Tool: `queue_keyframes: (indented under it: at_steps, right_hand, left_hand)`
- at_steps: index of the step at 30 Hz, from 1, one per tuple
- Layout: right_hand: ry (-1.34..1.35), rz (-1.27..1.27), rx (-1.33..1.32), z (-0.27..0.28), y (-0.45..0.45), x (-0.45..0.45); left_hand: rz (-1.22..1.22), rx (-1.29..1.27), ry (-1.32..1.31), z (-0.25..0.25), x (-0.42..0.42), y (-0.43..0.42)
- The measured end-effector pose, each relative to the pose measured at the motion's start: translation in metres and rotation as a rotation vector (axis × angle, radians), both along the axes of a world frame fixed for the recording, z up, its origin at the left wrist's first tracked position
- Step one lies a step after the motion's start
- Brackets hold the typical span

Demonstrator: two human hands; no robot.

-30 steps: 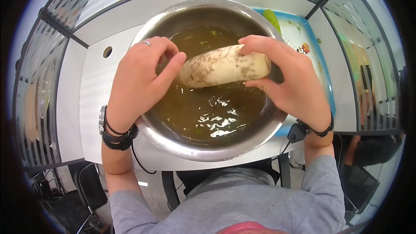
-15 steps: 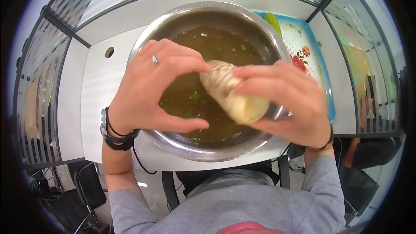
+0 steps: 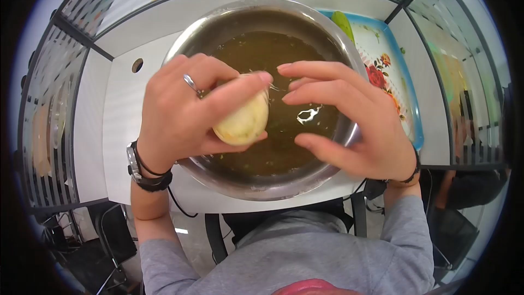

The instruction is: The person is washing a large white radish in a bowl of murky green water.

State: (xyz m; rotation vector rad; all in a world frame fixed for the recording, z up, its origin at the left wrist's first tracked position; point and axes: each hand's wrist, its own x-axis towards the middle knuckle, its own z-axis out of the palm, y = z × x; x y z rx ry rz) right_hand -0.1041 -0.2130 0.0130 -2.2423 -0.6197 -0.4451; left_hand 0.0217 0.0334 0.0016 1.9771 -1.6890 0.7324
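Note:
A pale yellow, stubby vegetable (image 3: 245, 122) with a rounded end is in my left hand (image 3: 185, 106), fingers wrapped round it. Thin fibres stick out near its upper side. The hand covers much of it, and its exact kind is unclear. To the right, my right hand (image 3: 349, 114) holds nothing; its fingers are spread and apart from the vegetable. Both hands are over a wide metal basin (image 3: 284, 190) of murky brown water (image 3: 267, 161), where small green bits float.
Behind the basin on the right lies a blue-rimmed tray (image 3: 416, 114) with a flower pattern and a green cucumber-like vegetable (image 3: 342, 24). The white table (image 3: 128, 131) has a round cable hole (image 3: 137, 65) and low partitions around it.
The vegetable has passed from my right hand to my left and moved left, its rounded end now towards me. My right hand has let go and opened.

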Motion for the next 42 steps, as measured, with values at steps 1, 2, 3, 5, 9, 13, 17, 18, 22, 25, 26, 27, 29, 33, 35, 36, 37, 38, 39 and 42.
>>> queue_keyframes:
  at_steps: [1,2,3,5,9,13,17,18,22,25,26,27,29,33,35,36,37,38,39,42]
  right_hand:
    - [-0.004,-0.004,0.003,0.0,-0.005,0.002]
    - [-0.028,-0.023,-0.047,0.0,-0.01,0.004]
    - [-0.049,-0.041,-0.097,-0.001,-0.014,0.006]
    - [-0.037,-0.058,-0.061,-0.006,-0.015,0.009]
    - [-0.127,-0.157,-0.032,-0.026,-0.019,0.02]
    - [-0.095,-0.192,0.006,-0.041,-0.033,0.021]
    - [-0.193,-0.205,0.282,-0.058,-0.035,0.019]
    - [-0.219,-0.141,0.331,-0.063,-0.041,0.018]
    - [-0.274,-0.026,0.449,-0.078,-0.046,0.019]
    - [-0.319,-0.006,0.454,-0.083,-0.047,0.018]
    - [-0.317,-0.011,0.438,-0.084,-0.049,0.016]
    - [-0.314,-0.014,0.423,-0.085,-0.05,0.016]
    - [-0.343,-0.027,0.431,-0.087,-0.047,0.016]
    - [-0.347,-0.041,0.42,-0.09,-0.049,0.017]
    - [-0.353,-0.034,0.41,-0.09,-0.05,0.016]
    - [-0.356,-0.031,0.411,-0.091,-0.051,0.017]
    - [-0.357,-0.031,0.412,-0.091,-0.05,0.016]
    - [-0.355,-0.032,0.414,-0.092,-0.05,0.016]
    - [-0.354,-0.033,0.415,-0.092,-0.05,0.016]
    - [-0.371,-0.021,0.405,-0.092,-0.051,0.017]
  left_hand:
    - [-0.004,0.003,-0.004,-0.002,0.0,0.0]
    - [0.081,-0.046,0.081,-0.006,0.0,0.002]
    - [0.168,-0.094,0.167,-0.007,-0.001,0.002]
    - [0.218,-0.13,0.233,-0.005,-0.003,0.001]
    - [0.217,-0.248,0.289,-0.007,0.01,0.001]
    - [0.204,-0.217,0.837,-0.005,0.01,0.005]
    - [0.097,-0.16,0.848,-0.005,0.019,0.012]
    - [0.085,-0.231,0.961,-0.006,0.019,0.012]
    - [0.013,-0.428,1.166,-0.008,0.031,0.023]
    - [-0.037,-0.636,1.286,-0.013,0.038,0.025]
    - [-0.071,-0.694,1.371,-0.014,0.042,0.029]
    - [-0.104,-0.754,1.455,-0.014,0.044,0.032]
    - [-0.137,-0.779,1.504,-0.015,0.045,0.034]
    - [-0.401,-0.886,1.665,-0.013,0.054,0.037]
    - [-0.485,-1.005,1.727,-0.014,0.055,0.04]
    - [-0.491,-1.045,1.735,-0.015,0.057,0.041]
    - [-0.492,-1.044,1.732,-0.016,0.058,0.042]
    - [-0.496,-1.082,1.7,-0.018,0.059,0.043]
    - [-0.5,-1.12,1.67,-0.019,0.059,0.044]
    - [-0.454,-1.233,1.687,-0.02,0.057,0.043]
